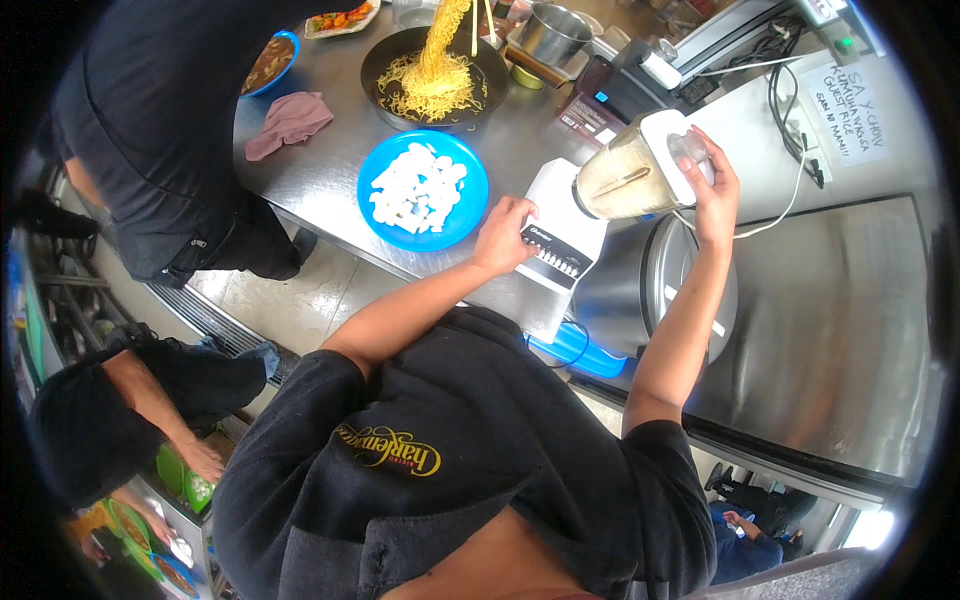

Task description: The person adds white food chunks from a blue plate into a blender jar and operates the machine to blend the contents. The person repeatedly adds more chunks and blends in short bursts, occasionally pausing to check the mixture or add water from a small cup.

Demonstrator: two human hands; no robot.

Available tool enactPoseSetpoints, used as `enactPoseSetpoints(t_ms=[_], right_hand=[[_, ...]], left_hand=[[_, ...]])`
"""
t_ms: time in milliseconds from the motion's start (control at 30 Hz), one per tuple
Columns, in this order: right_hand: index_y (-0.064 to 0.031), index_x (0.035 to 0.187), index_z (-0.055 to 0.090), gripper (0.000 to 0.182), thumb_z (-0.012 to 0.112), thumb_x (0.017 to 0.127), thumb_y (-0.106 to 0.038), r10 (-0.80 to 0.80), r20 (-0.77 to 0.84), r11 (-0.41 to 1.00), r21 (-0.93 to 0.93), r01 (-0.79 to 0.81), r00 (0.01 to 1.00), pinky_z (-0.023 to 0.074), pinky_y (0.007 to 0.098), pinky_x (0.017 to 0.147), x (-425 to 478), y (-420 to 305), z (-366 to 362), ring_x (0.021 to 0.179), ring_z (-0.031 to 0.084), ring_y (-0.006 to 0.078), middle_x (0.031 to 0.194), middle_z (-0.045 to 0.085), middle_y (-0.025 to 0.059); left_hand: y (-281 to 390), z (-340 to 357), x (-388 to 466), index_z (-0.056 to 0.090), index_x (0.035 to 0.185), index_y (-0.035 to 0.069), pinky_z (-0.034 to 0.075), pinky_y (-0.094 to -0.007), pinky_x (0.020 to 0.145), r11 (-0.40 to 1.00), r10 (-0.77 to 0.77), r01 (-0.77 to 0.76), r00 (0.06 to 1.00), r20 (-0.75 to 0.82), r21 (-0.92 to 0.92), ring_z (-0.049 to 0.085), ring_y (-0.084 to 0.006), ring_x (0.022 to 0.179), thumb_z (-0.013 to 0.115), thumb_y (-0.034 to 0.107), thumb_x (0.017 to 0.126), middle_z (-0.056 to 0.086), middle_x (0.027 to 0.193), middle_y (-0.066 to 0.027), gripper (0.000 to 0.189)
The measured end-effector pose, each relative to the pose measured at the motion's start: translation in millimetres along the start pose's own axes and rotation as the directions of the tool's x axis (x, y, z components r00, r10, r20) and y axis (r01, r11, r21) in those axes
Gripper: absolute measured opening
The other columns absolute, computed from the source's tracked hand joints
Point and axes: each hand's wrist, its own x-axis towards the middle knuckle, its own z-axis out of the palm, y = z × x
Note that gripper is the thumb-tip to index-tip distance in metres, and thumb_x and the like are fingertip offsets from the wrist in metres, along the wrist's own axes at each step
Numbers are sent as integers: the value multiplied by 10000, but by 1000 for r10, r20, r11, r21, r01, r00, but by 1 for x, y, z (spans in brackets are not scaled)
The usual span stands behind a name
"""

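A white blender base with a dark button panel stands near the edge of the steel counter. My left hand holds its left side, with a digit on the row of buttons. On the base is a blender jar containing pale, cream-coloured contents. My right hand grips the white lid around its clear cap. Left of the blender lies a blue plate bearing white chopped pieces. Part of the jar's far side is hidden.
Behind the plate, noodles are being lifted with chopsticks from a black pan. A pink cloth lies on the counter. A co-worker stands at left. To the right are a large steel pot and hanging cables.
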Motion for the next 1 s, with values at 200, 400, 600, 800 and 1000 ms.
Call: enactPoseSetpoints(t_ms=[200,400,600,800,1000], right_hand=[[-18,1247,650,486,768,797,-156,0,1,1000,2,0,1000,433,340,1021,0,1,-1,1161,580,208,1237,656,114],[-19,1258,642,492,771,802,-154,4,-7,1000,-5,-4,1000,441,335,1010,-1,1,0,1154,583,203,1234,658,113],[-15,1256,641,483,769,806,-136,3,-2,1000,3,-3,1000,440,331,1009,-1,1,0,1151,582,201,1230,658,110],[-6,1253,638,489,769,801,-141,-2,7,1000,-8,2,1000,437,331,1012,0,0,-1,1162,572,203,1237,651,116],[-6,1250,641,493,767,799,-158,12,0,1000,-2,-12,1000,433,341,1021,-1,-3,0,1172,566,210,1252,643,121]], left_hand=[[0,-2,1,562,1121,84,475,-405,931,998,-55,56,997,59,-7,559,-345,1085,823,101,622,534,1176,-153,563],[0,-2,0,562,1116,88,477,-407,923,999,-43,44,998,50,-12,558,-351,1083,826,92,621,536,1167,-153,561],[1,-3,0,557,1112,91,475,-412,916,999,-37,38,998,45,-2,554,-355,1082,830,92,624,538,1154,-153,559],[-5,1,0,545,1107,103,474,-412,909,1000,-16,16,999,38,1,556,-354,1068,829,98,635,535,1136,-152,551],[-3,0,-1,546,1108,111,472,-411,915,999,-36,36,998,45,-6,553,-347,1072,830,102,643,530,1148,-148,545]])
